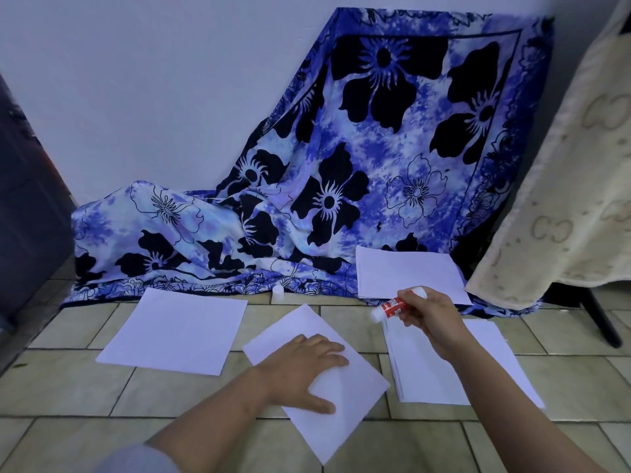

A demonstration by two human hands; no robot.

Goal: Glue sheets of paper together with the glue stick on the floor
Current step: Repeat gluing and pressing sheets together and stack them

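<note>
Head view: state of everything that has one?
glue stick: tilted, off the floor
right hand: grips glue stick
left hand: flat, presses middle sheet
middle sheet: flat on floor, pinned
white cap: off, upright on floor
left sheet: flat, untouched
right stack: flat, untouched
far stack: flat, untouched

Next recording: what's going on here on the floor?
The left hand presses flat on a tilted sheet on the tiled floor. The right hand grips the glue stick over the far corner of a paper stack beside it. A small white cap stands by the blue cloth; another sheet lies to the left.
</note>
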